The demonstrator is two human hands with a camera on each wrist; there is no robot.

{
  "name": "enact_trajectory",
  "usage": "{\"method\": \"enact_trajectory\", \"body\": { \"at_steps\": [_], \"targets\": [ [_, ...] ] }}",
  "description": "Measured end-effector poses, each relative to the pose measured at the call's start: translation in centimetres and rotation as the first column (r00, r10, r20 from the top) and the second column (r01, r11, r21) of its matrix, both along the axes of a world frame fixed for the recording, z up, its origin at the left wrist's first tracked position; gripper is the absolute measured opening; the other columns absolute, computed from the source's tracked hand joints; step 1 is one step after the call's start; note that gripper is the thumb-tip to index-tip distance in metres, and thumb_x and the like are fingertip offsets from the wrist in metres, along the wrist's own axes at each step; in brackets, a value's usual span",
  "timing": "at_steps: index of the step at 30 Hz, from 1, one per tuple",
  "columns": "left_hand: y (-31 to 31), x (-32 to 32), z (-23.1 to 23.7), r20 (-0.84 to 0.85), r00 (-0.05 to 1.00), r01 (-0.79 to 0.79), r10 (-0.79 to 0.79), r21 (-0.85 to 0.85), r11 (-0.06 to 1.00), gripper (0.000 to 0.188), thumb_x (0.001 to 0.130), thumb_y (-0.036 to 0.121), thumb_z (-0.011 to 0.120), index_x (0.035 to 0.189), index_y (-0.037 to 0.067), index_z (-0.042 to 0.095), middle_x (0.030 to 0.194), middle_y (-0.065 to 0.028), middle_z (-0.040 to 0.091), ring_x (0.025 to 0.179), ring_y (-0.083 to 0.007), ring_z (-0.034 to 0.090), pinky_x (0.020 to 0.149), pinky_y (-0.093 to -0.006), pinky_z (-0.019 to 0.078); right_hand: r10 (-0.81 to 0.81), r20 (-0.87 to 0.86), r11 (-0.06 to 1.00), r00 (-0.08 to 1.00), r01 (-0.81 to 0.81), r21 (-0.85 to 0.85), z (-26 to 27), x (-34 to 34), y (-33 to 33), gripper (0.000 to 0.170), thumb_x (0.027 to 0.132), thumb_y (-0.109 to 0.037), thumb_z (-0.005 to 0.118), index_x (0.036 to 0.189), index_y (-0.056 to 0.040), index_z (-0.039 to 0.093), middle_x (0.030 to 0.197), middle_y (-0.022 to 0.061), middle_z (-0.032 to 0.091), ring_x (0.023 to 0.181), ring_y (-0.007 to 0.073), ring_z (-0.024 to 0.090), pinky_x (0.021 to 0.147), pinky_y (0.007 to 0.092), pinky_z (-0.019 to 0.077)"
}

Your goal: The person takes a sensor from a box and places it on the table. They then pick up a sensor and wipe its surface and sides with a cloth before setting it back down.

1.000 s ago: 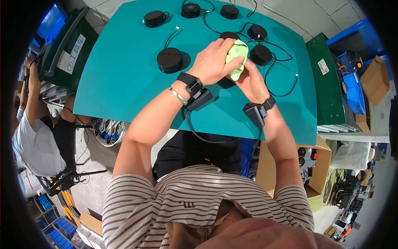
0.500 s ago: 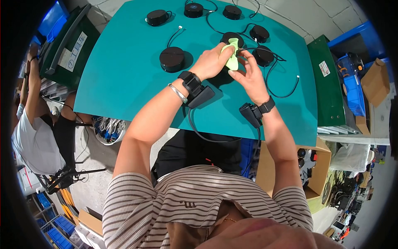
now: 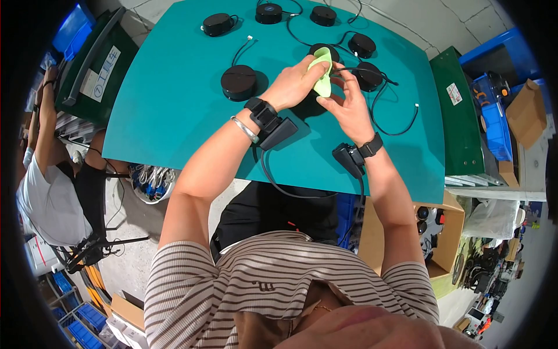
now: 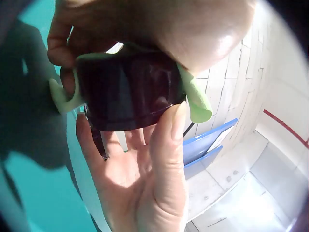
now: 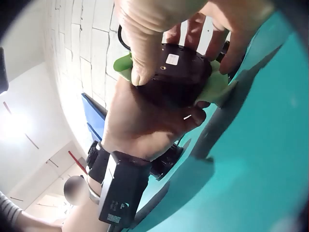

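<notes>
Above the teal table, both hands hold a black round puck, seen edge-on in the left wrist view (image 4: pixel 130 92) and with a small white label in the right wrist view (image 5: pixel 186 70). The left hand (image 3: pixel 290 86) grips it through a light green cloth (image 3: pixel 322 72), which wraps part of the rim. The right hand (image 3: pixel 353 110) pinches the puck's edge, its thumb on the near side and fingers on the far side, as the left wrist view shows. A black cable (image 3: pixel 363 70) runs out to the right from the fingers.
Several black pucks with cables lie around, one at left (image 3: pixel 239 82), one behind the hands (image 3: pixel 324 52), one right of them (image 3: pixel 367 76). Green cabinets (image 3: pixel 459 116) flank the table. A cardboard box (image 3: pixel 453 232) stands below right; another person sits at far left.
Over the last second the hands moved apart slightly, and the right fingers opened out from the cloth to the puck's edge. The cable now shows by the right fingers.
</notes>
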State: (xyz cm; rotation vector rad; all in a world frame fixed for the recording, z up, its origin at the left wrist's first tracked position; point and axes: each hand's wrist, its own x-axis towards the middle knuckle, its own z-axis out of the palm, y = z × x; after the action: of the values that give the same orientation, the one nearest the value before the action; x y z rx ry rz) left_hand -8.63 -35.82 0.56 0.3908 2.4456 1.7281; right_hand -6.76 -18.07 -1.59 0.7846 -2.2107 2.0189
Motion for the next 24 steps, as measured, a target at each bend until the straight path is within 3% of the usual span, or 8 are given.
{"method": "enact_trajectory", "body": {
  "at_steps": [5,12,15,17,24],
  "targets": [
    [0.1,0.1,0.2,-0.044,0.999,0.001,0.0,0.044,0.999,0.068,0.091,0.062,0.036,0.13,0.008,0.047,0.11,-0.0195,0.065,0.104,-0.0363,0.062,0.088,-0.0396,0.0465,-0.043,0.017,0.997,0.999,0.042,0.061,0.4,0.3,0.0,0.075,0.079,-0.008,0.076,0.142,-0.0074,0.036,0.126,0.0095,0.044,0.113,0.0204,0.055,0.089,0.0344,0.0553],
    [0.1,0.4,0.5,-0.102,0.994,0.032,-0.024,0.075,0.997,0.062,0.093,0.058,0.04,0.129,0.008,0.045,0.111,-0.0191,0.064,0.104,-0.0366,0.061,0.087,-0.0395,0.047,-0.018,0.075,1.0,0.997,0.016,0.019,0.1,0.0,0.4,0.075,0.084,-0.013,0.074,0.146,-0.0082,0.031,0.125,0.0097,0.051,0.107,0.0192,0.059,0.085,0.0309,0.0545],
    [0.1,0.4,0.4,-0.168,0.986,0.021,-0.013,0.046,0.999,0.057,0.093,0.054,0.044,0.125,0.008,0.047,0.113,-0.0194,0.062,0.104,-0.0366,0.06,0.086,-0.0397,0.0471,0.057,0.202,0.993,0.978,-0.036,-0.109,0.2,0.0,0.6,0.075,0.086,-0.014,0.071,0.147,-0.0066,0.028,0.125,0.0103,0.052,0.109,0.0187,0.059,0.088,0.0316,0.0527],
    [0.1,0.4,0.2,-0.273,0.962,0.018,-0.015,0.009,1.0,0.052,0.096,0.047,0.044,0.127,0.004,0.045,0.107,-0.0161,0.063,0.098,-0.0306,0.061,0.085,-0.0354,0.0466,0.113,0.305,0.984,0.945,-0.065,-0.164,0.3,0.0,0.8,0.073,0.089,-0.015,0.069,0.147,-0.0045,0.026,0.127,0.0103,0.052,0.111,0.0181,0.058,0.092,0.0337,0.0508],
    [-0.1,0.5,0.6,-0.406,0.91,0.052,-0.086,-0.094,0.994,0.057,0.093,0.046,0.052,0.129,0.003,0.044,0.114,-0.0182,0.058,0.104,-0.033,0.059,0.088,-0.0381,0.0465,0.278,0.509,0.919,0.814,-0.07,-0.389,1.1,0.1,1.5,0.057,0.096,-0.021,0.058,0.144,-0.0042,0.032,0.126,0.0087,0.054,0.114,0.0187,0.056,0.096,0.0357,0.049]
  ]
}}
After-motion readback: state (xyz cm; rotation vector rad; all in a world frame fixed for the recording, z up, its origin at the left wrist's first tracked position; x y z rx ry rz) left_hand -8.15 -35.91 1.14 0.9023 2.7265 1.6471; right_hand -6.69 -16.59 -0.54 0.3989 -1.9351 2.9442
